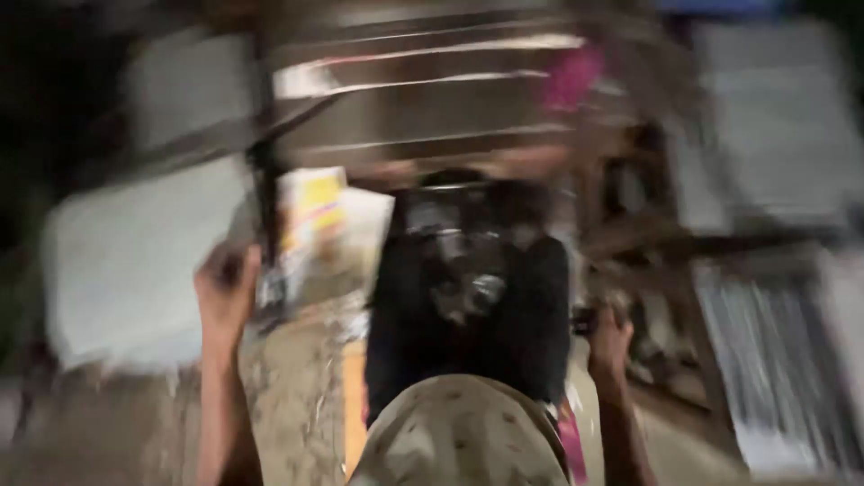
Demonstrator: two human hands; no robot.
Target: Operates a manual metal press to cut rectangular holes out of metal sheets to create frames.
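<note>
Black blurred motorbike front sits between my hands: left hand and right hand each clench a handlebar grip.

Looks like a dim, cluttered shed or yard, pretty blurry though: rough wooden planks and corrugated metal sheets stacked beyond the fingers, with a dusty dirt floor underneath.

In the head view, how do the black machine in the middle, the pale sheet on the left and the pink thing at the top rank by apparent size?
1. Pale sheet and black machine: about alike; blur hides their edges, so I do not rank them.
2. Pink thing: clearly smallest, though it lies farther away.
</note>
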